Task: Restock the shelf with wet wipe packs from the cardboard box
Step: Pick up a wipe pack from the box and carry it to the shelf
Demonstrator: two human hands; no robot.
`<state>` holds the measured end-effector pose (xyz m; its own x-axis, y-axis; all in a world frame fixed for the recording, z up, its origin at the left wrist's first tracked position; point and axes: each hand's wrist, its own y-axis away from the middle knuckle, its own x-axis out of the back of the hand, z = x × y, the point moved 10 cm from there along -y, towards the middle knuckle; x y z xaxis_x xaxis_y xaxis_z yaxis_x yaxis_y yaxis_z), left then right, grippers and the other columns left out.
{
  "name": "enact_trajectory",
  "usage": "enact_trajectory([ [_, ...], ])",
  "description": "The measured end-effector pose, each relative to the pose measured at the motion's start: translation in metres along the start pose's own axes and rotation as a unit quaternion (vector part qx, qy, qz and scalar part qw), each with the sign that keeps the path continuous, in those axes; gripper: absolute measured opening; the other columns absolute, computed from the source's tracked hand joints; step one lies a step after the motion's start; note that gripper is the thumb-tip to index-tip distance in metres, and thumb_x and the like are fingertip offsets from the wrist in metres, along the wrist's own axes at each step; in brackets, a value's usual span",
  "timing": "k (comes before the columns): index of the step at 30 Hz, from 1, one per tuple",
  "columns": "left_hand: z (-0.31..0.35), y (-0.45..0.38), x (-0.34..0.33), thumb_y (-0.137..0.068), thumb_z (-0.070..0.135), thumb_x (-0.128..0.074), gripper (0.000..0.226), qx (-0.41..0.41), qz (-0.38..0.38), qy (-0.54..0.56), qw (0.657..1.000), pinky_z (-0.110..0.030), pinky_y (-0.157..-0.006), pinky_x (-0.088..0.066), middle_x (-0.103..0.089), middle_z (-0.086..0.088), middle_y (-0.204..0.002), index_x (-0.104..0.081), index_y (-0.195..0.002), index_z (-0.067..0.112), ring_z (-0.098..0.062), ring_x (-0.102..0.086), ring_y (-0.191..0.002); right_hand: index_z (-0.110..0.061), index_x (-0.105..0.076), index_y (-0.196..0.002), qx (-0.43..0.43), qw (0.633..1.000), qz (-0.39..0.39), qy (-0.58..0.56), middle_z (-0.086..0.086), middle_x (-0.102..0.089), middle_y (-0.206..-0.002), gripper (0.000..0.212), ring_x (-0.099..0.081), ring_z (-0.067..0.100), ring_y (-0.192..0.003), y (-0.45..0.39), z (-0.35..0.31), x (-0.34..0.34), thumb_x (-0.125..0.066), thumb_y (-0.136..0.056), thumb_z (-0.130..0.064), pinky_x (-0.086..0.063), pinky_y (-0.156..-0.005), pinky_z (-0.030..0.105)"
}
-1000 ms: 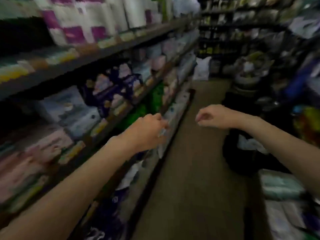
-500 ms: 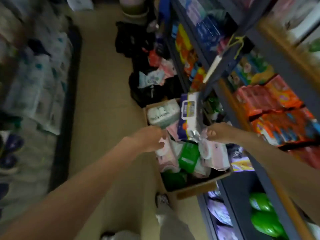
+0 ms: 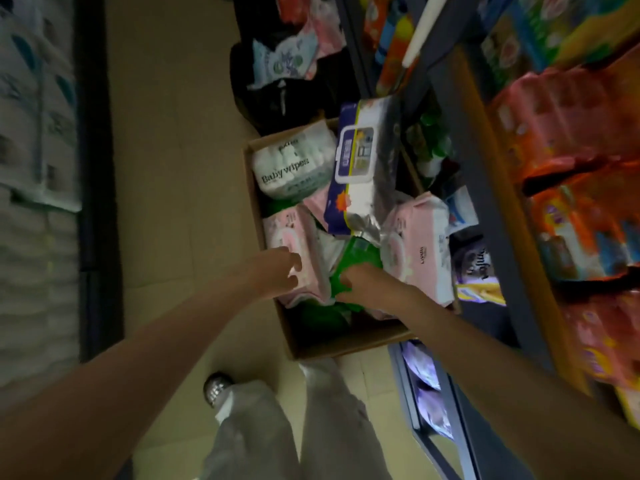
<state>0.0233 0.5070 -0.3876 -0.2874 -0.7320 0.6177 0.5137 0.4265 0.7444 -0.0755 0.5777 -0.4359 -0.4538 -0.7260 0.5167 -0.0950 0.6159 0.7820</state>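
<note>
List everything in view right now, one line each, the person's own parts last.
cardboard box: one, brown, on the floor by the right shelf
white pack: one, "Baby wipes", far left in box
purple-and-white pack: one, propped at the far end
pink packs: two, left and right in box
green pack: one, between the pink ones
black bags: dark, beyond the box
shelf: right, orange packs
left hand: on left pink pack
right hand: on green pack
legs: grey trousers
</note>
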Motion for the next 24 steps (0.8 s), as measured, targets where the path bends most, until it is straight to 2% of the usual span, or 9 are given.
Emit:
enact_trajectory([
  [3, -0.013, -0.015, -0.021, -0.090, 0.017, -0.048, 0.047, 0.022, -0.005, 0.003, 1.000, -0.036, -0.096, -0.044, -0.047, -0.013, -0.133, -0.040, -0.136, 0.012, -0.029, -0.052, -0.120, -0.014, -0.051, -0.073, 0.012, 1.000, 0.009, -0.013, 0.015, -0.060, -0.107, 0.027, -0.059, 0.030, -0.099, -0.037, -0.017, -0.026, -0.059, -0.088, -0.036, -0.043, -0.073, 0.032],
  [5, -0.019, -0.024, -0.032, -0.091, 0.016, -0.047, 0.052, 0.028, -0.008, 0.014, 0.999, -0.039, -0.093, -0.045, -0.044, -0.014, -0.135, -0.032, -0.140, 0.012, -0.032, -0.051, -0.119, -0.007, -0.059, -0.103, -0.001, 1.000, 0.025, 0.008, 0.015, -0.059, -0.115, 0.034, -0.058, 0.031, -0.105, -0.054, -0.020, -0.038, -0.056, -0.089, -0.037, -0.047, -0.081, 0.036],
  [6, -0.022, -0.028, -0.036, -0.091, 0.016, -0.047, 0.053, 0.030, -0.004, 0.025, 0.999, -0.040, -0.093, -0.046, -0.043, -0.013, -0.137, -0.030, -0.141, 0.012, -0.032, -0.051, -0.120, -0.005, -0.059, -0.110, -0.017, 0.999, 0.035, 0.018, 0.015, -0.060, -0.115, 0.038, -0.059, 0.031, -0.105, -0.059, -0.019, -0.040, -0.054, -0.090, -0.037, -0.047, -0.083, 0.037],
  [8, -0.030, -0.034, -0.042, -0.091, 0.014, -0.047, 0.054, 0.033, 0.010, 0.059, 0.998, -0.039, -0.094, -0.046, -0.043, -0.012, -0.140, -0.028, -0.141, 0.012, -0.031, -0.050, -0.121, -0.004, -0.061, -0.110, -0.034, 0.996, 0.068, 0.051, 0.016, -0.062, -0.114, 0.034, -0.060, 0.031, -0.104, -0.068, -0.015, -0.041, -0.049, -0.094, -0.033, -0.048, -0.082, 0.037],
  [12, -0.036, -0.029, -0.051, -0.090, 0.014, -0.049, 0.058, 0.033, 0.021, 0.088, 0.995, -0.039, -0.094, -0.046, -0.041, -0.010, -0.143, -0.026, -0.143, 0.013, -0.030, -0.050, -0.122, -0.004, -0.062, -0.108, -0.011, 0.991, 0.088, 0.096, 0.018, -0.063, -0.110, 0.030, -0.061, 0.033, -0.102, -0.065, -0.022, -0.032, -0.047, -0.096, -0.027, -0.046, -0.075, 0.036],
  [15, -0.047, -0.013, -0.037, -0.089, 0.011, -0.049, 0.065, 0.035, 0.052, 0.080, 0.995, -0.040, -0.097, -0.044, -0.038, -0.010, -0.146, -0.018, -0.146, 0.014, -0.032, -0.048, -0.124, -0.003, -0.060, -0.106, 0.025, 0.987, 0.125, 0.101, 0.019, -0.061, -0.111, 0.029, -0.059, 0.033, -0.103, -0.049, -0.045, 0.017, -0.043, -0.096, -0.025, -0.044, -0.074, 0.036],
  [18, -0.068, 0.007, -0.010, -0.089, 0.009, -0.048, 0.072, 0.053, 0.089, 0.053, 0.993, -0.038, -0.098, -0.042, -0.040, -0.012, -0.144, -0.008, -0.148, 0.015, -0.031, -0.049, -0.123, -0.004, -0.053, -0.121, 0.093, 0.970, 0.171, 0.148, 0.017, -0.052, -0.128, 0.033, -0.053, 0.034, -0.115, -0.026, -0.094, 0.086, -0.042, -0.093, -0.015, -0.047, -0.079, 0.039],
  [21, -0.084, 0.036, 0.029, -0.089, 0.015, -0.053, 0.080, 0.059, 0.118, 0.057, 0.990, -0.037, -0.104, -0.038, -0.033, -0.011, -0.149, 0.000, -0.149, 0.014, -0.028, -0.043, -0.130, -0.003, -0.059, -0.102, 0.161, 0.940, 0.164, 0.253, 0.018, -0.059, -0.110, 0.019, -0.057, 0.034, -0.103, 0.000, -0.153, 0.122, -0.045, -0.090, -0.009, -0.040, -0.067, 0.035],
  [24, -0.082, 0.074, 0.066, -0.088, 0.023, -0.059, 0.091, 0.011, 0.142, 0.074, 0.987, -0.033, -0.112, -0.025, -0.010, -0.005, -0.158, 0.010, -0.148, 0.014, -0.023, -0.022, -0.142, -0.005, -0.062, -0.088, 0.244, 0.891, 0.175, 0.340, 0.013, -0.059, -0.092, 0.014, -0.053, 0.028, -0.098, 0.034, -0.215, 0.144, -0.049, -0.088, -0.010, -0.039, -0.064, 0.034],
])
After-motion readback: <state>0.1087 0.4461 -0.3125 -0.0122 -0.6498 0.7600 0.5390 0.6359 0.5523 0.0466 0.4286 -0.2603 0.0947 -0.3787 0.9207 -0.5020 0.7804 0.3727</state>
